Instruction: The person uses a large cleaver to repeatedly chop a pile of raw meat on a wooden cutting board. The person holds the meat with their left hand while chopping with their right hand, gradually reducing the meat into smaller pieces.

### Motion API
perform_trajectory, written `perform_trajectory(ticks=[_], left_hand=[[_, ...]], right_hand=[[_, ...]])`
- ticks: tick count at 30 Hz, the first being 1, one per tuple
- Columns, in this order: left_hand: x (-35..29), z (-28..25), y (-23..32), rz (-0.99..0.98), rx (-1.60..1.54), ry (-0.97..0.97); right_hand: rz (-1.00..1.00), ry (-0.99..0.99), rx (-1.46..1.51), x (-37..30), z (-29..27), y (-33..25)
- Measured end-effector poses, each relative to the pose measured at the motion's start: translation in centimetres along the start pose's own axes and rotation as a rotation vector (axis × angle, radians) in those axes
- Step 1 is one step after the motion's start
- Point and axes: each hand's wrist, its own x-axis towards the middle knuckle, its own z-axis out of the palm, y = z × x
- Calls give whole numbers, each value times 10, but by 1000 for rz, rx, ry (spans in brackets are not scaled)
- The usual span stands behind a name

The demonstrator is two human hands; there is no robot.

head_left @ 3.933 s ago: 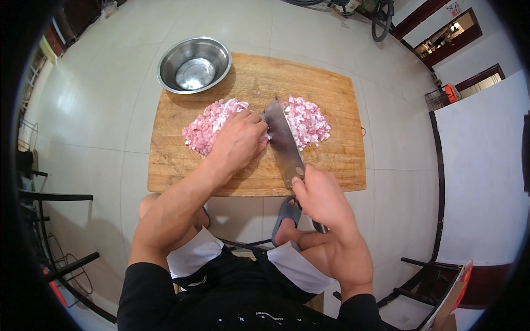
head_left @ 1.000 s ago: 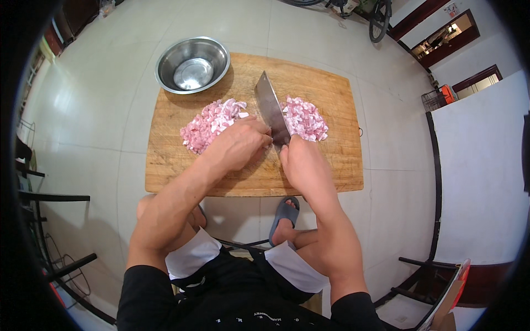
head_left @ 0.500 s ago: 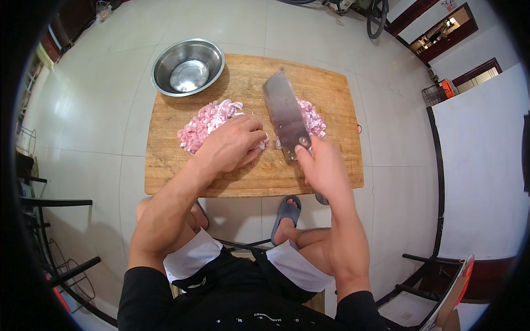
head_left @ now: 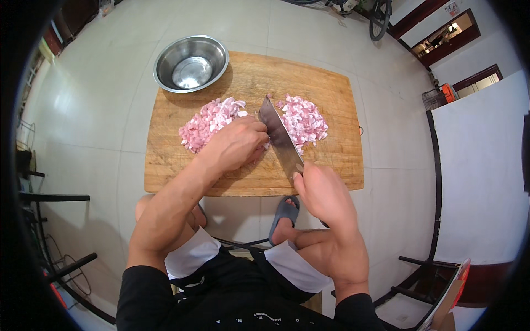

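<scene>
Our right hand grips the handle of a broad steel cleaver, whose blade rests on a large rectangular wooden chopping board lying on the floor, between two heaps of diced pink meat. Our left hand lies curled on the board, touching the left heap and just beside the blade. A round empty stainless-steel bowl sits on the board's far left corner.

Steel cleaver tilted on edge between 2 heaps of diced pink meat — one left, one right — atop a wooden cutting board.
</scene>
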Motion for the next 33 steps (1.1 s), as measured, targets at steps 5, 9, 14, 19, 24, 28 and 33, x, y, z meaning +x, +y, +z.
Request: perform_trajectory(ticks=[5,9,14,19,24,28,33], left_hand=[[1,5,-5,-2,-46,-12],[1,2,-4,26,-89,-19],[-4,-8,4,47,-42,-3],[-9,-20,2,94,-8,1],[-7,-20,-2,50,10,-34],[-5,-11,-3,74,39,5],[-3,-5,-6,121,13,73]], right_hand=[[-23,20,-27,44,21,0],[-58,157,51,74,32,-3],[117,25,598,91,34,35],[195,53,746,85,23,50],[13,212,356,61,19,44],[46,139,207,17,-4,10],[18,75,79,-8,-4,0]])
